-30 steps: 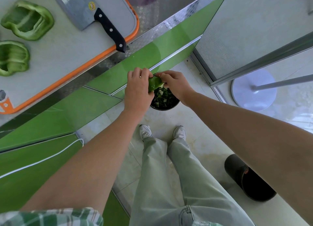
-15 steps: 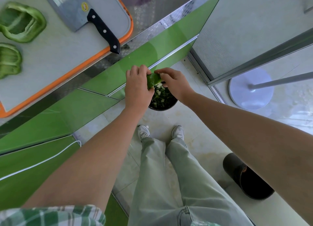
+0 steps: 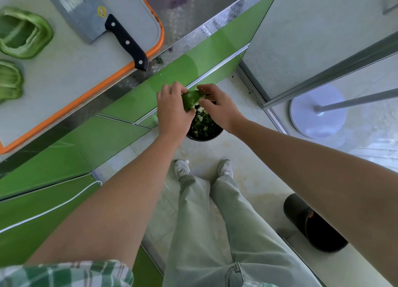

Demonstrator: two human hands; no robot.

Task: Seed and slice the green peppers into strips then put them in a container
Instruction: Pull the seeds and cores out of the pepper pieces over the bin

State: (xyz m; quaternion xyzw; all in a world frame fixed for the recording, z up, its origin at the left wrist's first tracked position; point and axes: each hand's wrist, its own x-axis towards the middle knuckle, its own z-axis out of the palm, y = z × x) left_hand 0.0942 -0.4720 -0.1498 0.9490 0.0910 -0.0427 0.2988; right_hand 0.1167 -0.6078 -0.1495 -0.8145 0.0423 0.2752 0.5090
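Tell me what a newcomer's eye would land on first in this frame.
Both hands meet at centre over the floor: the left hand grips a green pepper piece while the right hand pinches its open end, above a black bin of green scraps. At upper left, a cleaver with a black handle lies on the orange-rimmed cutting board beside two opened pepper halves.

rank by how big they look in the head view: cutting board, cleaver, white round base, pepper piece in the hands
cutting board, cut off by the frame
cleaver
white round base, farther off on the floor, so real rank unsure
pepper piece, partly hidden
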